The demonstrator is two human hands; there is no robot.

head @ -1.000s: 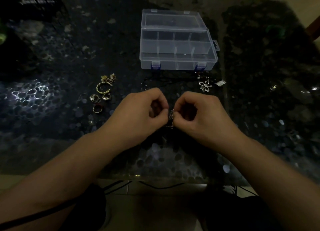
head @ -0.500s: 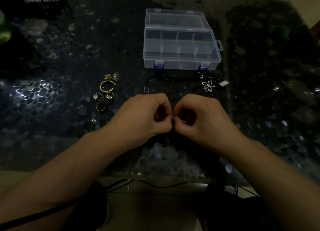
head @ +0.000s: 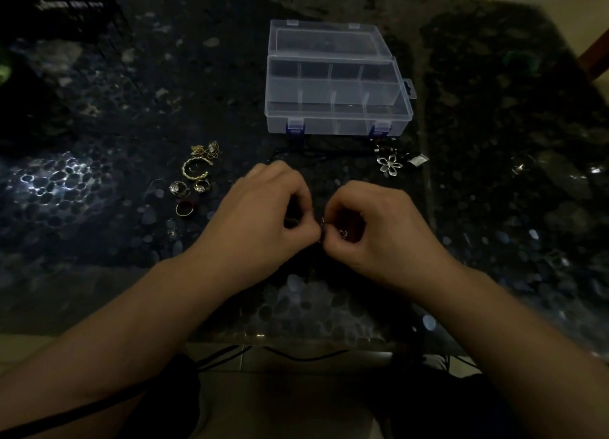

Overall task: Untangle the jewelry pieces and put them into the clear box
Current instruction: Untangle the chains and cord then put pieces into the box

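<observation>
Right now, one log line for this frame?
stage: untangling | left hand: pinching chain | right hand: pinching chain | box: open, looks empty | rings: on table

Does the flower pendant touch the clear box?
Apart. The head view shows dark table between the flower pendant and the clear box.

Dim, underexposed scene; glare patch on table [head: 46, 188] at left; corners dark, perhaps slightly blurred, wide-angle bending

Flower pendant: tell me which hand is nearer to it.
Right. The right hand sits just below the flower pendant; the left hand is farther off to its left. Both pinch a small tangled piece.
</observation>
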